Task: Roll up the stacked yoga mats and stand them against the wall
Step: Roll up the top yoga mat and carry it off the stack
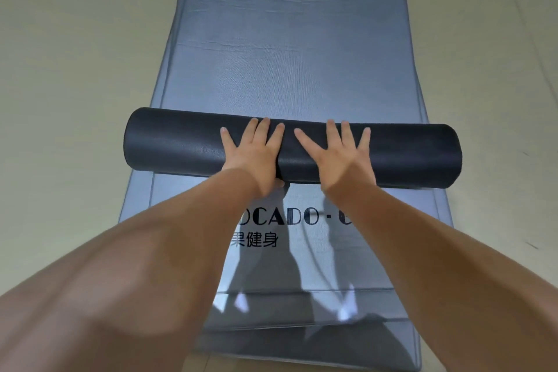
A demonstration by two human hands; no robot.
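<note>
**Entry: partly rolled yoga mat, both hands on the roll**

Item 1. Black mat roll (181, 145). We recorded it lying crosswise on the flat mats, about halfway along the stretch in view. Each end reached a little past the long edges of the mats beneath. It lay on its side, not standing.

Item 2. Flat grey-blue mats (287, 54). We counted more than one layer, because stepped edges showed at the near end. How many layers there were we could not tell. The top sheet ran away from us beyond the roll, with faint creases across it.

Item 3. Black printed lettering (290, 217). It sat on the top sheet just on the near side of the roll, and the forearms partly covered it.

Item 4. Left hand (253, 151). It lay palm down on top of the roll near the middle, with the fingers straight and spread, pressing and not gripping.

Item 5. Right hand (335, 154). It lay just beside the left in the same manner, fingers straight and fanned, thumb stretched towards the left hand.

Item 6. Pale floor (75, 54). It carried the mats and showed on both sides of them.
</note>
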